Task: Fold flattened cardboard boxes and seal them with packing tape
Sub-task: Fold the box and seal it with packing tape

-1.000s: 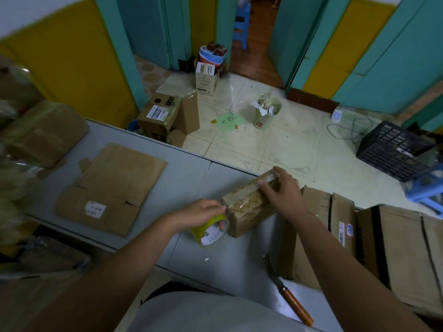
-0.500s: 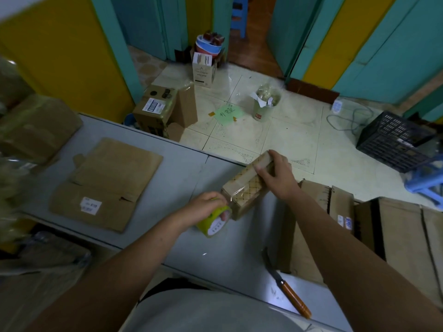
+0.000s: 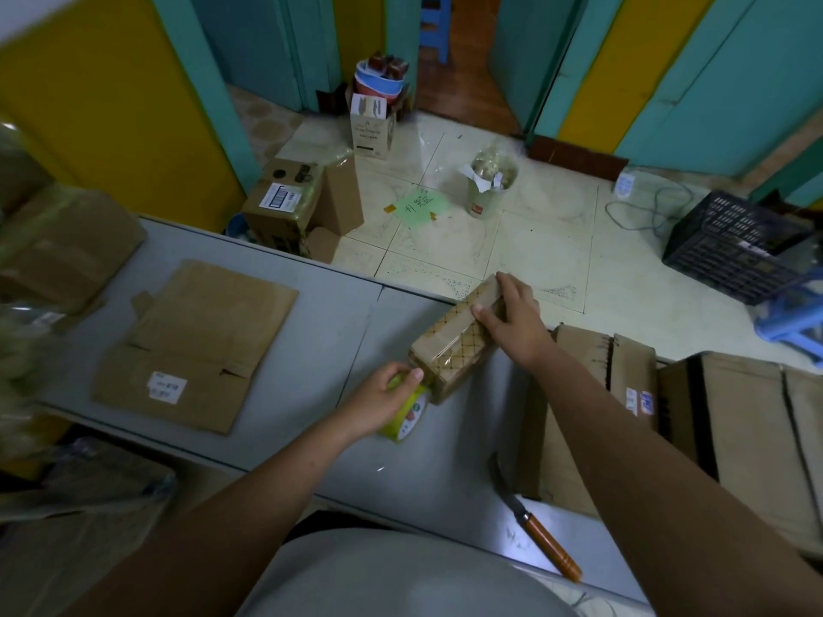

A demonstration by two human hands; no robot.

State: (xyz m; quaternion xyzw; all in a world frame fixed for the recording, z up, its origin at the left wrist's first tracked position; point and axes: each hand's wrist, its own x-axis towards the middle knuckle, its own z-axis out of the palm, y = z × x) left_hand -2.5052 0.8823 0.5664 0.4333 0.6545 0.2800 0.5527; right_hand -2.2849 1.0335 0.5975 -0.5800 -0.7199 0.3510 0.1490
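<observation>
Cardboard box (image 3: pixel 450 345), small and folded, lies tilted on the grey table (image 3: pixel 285 349), clear tape across its top. Right hand (image 3: pixel 512 318) lies over its far end, fingers curled round the edge. Left hand (image 3: pixel 383 400) grips a yellow-green tape roll (image 3: pixel 407 414) at the box's near end. Flattened cardboard (image 3: pixel 196 345) lies to the left; a knife (image 3: pixel 534 527) sits near the table's front edge.

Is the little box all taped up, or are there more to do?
Folded: the small box, tape already across its top. In hand: left hand holds the tape roll at its near end, right hand grips the far end. Still to do: flattened cardboard lies unfolded.
</observation>
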